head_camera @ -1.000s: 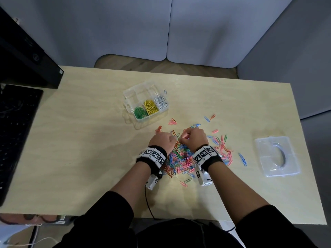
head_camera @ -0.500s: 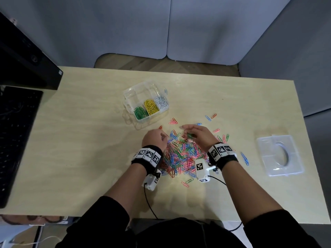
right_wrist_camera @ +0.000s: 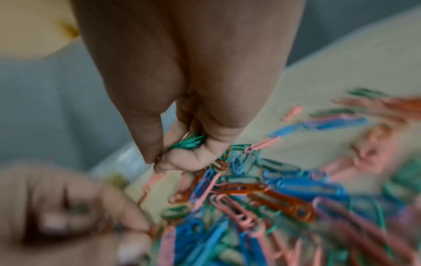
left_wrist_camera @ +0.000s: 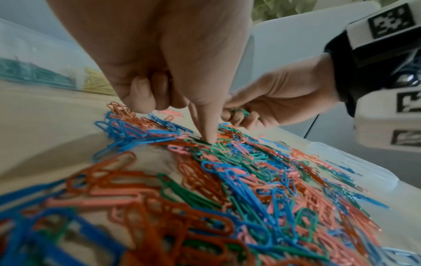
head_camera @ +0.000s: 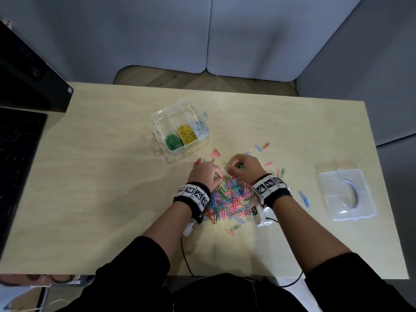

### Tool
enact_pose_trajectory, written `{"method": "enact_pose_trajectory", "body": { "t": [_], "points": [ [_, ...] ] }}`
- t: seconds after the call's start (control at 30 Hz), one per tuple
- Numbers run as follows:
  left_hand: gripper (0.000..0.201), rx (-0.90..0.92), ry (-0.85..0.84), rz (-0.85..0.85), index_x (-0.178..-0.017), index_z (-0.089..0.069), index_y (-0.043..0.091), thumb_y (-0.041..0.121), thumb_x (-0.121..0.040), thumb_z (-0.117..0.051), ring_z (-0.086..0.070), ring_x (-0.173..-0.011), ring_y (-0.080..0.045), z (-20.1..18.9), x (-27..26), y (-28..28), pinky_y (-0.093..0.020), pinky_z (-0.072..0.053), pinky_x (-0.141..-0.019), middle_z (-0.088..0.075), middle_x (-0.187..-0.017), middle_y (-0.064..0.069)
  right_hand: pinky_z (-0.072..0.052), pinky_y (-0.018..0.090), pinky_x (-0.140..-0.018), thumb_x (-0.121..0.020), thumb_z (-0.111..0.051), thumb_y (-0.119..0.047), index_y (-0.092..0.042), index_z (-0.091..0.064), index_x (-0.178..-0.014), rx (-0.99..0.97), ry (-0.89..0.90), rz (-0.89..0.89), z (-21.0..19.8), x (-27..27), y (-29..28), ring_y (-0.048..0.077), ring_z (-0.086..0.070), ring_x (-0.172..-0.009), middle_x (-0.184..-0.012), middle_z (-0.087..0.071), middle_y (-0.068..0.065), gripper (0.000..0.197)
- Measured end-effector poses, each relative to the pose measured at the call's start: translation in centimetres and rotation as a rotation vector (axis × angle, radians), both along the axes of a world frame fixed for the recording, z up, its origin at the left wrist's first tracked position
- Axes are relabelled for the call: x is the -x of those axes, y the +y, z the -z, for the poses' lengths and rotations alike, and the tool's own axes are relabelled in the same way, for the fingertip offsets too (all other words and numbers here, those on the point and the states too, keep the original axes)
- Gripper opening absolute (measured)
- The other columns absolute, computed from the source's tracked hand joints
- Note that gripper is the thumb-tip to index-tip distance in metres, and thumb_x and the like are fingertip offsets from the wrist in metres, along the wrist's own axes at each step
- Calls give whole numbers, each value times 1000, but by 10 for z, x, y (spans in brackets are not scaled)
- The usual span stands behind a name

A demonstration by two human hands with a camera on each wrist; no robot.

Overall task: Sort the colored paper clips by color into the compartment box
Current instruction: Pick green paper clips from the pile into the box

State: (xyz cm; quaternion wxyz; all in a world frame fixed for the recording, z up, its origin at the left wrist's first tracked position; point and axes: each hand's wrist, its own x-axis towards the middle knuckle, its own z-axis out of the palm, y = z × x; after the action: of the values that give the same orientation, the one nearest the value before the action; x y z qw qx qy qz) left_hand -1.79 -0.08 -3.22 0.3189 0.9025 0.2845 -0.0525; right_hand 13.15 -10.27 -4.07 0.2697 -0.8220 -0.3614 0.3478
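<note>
left hand (right_wrist_camera: 75, 221) blurred, keyboard (head_camera: 15, 167) cut off

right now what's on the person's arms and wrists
Both hands are bare. Black sleeves are pushed up the forearms. The left wrist band and right wrist band are black, each with a white strip of square black-and-white markers. A small white camera unit hangs under the right wrist, trailing a thin black cable.

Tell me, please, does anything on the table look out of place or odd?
One blue clip lies outside the compartment box, against its far right corner, away from the mixed pile. The box's lid lies apart at the table's right. Nothing looks damaged.
</note>
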Motion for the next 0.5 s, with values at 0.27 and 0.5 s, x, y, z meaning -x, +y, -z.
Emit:
{"method": "enact_pose_trajectory", "body": {
  "t": [0.27, 0.5],
  "points": [
    [5, 52, 23, -133, -84, -68, 25, 28, -87, -68, -61, -87, -19, -5, 6, 16, -31, -50, -78, -66, -95, 1, -44, 20, -62, -95, -50, 4, 5, -59, -127, -205, 1011, 506, -12, 5, -26, 11, -52, -67, -84, -61, 6, 32],
    [7, 54, -5, -100, -80, -72, 25, 20, -82, -70, -57, -81, -18, -16, 12, 31, -30, -49, -72, -60, -85, 3, -43, 26, -65, -83, -54, -15, -5, -59, -85, -309, 1259, 636, -30, 24, -21, 18, -55, -68, -81, -59, 8, 11]
  ]
}}
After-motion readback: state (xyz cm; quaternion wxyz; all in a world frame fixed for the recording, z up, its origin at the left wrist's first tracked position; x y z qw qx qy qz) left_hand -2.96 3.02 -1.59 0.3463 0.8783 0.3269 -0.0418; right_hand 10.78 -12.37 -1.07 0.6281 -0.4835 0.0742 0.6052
